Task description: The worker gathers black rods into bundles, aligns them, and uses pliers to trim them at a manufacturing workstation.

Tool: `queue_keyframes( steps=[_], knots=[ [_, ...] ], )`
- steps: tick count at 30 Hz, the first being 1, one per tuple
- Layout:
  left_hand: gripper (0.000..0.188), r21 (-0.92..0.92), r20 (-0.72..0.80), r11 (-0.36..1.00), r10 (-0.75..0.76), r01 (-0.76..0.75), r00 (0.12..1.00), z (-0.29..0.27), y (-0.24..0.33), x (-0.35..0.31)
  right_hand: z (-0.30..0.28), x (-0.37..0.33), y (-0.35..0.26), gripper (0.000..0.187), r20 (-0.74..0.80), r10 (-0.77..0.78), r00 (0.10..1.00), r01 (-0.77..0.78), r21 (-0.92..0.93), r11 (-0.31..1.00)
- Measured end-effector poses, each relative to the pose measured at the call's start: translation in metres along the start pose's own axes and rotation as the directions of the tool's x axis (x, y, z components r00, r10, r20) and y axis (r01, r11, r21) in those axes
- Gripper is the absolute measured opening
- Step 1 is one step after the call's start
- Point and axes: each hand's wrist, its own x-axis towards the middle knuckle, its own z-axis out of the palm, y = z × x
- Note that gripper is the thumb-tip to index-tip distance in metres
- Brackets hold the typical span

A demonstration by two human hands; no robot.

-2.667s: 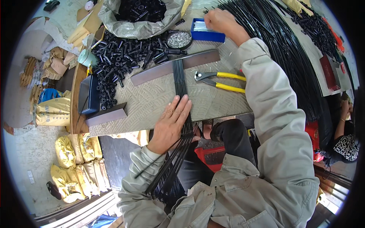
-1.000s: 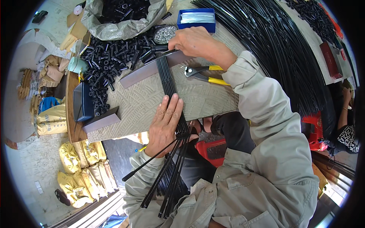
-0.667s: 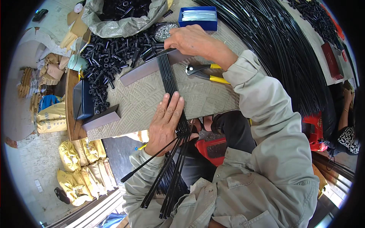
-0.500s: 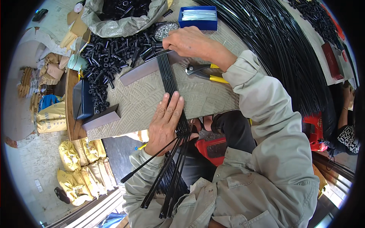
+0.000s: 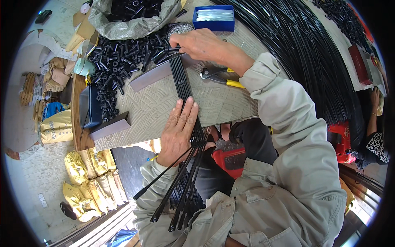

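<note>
A bundle of thin black rods (image 5: 184,88) lies across a patterned board (image 5: 156,103) and hangs over its near edge toward my lap. My left hand (image 5: 177,131) lies flat on the rods at the board's near edge, fingers spread, pressing them down. My right hand (image 5: 201,43) is at the rods' far ends by a grey metal bar (image 5: 150,76), fingers closed around a small black cap on the rod tips. A heap of black plastic caps (image 5: 119,61) lies just beyond the bar.
Yellow-handled pliers (image 5: 220,76) lie right of the rods. A blue box (image 5: 214,18) and a small round tin (image 5: 180,29) sit at the back. A large pile of long black rods (image 5: 304,53) fills the right. A second grey bar (image 5: 109,125) lies at the board's left. Another person sits far right.
My right hand came from the blue box down to the far ends of the rods and stays there. The left hand keeps pressing the bundle.
</note>
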Motion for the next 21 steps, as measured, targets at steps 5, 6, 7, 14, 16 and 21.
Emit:
queue_keyframes(
  steps=[5,6,7,14,16,21],
  knots=[
    [0.090,0.010,0.001,1.000,0.003,-0.003,1.000,0.000,0.001,0.001,0.003,0.002,0.007,0.014,-0.045,-0.069,0.997,0.072,0.062,0.995],
    [0.089,0.009,-0.006,1.000,0.008,-0.008,1.000,0.001,0.001,0.001,0.003,0.002,0.008,0.011,-0.059,-0.060,0.996,0.067,0.119,0.991],
    [0.089,0.008,-0.013,1.000,0.012,-0.012,1.000,0.001,0.001,0.002,0.002,0.002,0.010,0.008,-0.074,-0.051,0.996,0.063,0.174,0.983],
    [0.085,-0.005,-0.046,1.000,0.012,-0.012,0.999,0.000,-0.001,0.000,-0.004,0.000,0.015,0.006,0.074,-0.007,0.997,0.021,-0.195,0.981],
    [0.081,0.015,-0.059,1.000,0.026,-0.026,0.998,0.000,-0.004,0.001,0.001,0.003,0.021,0.007,-0.013,-0.108,0.994,0.104,-0.194,0.975],
    [0.072,0.050,-0.133,0.998,0.030,-0.024,0.991,0.007,-0.009,0.005,-0.042,0.012,0.078,0.010,-0.253,0.232,0.939,-0.316,-0.373,0.872]
  ],
)
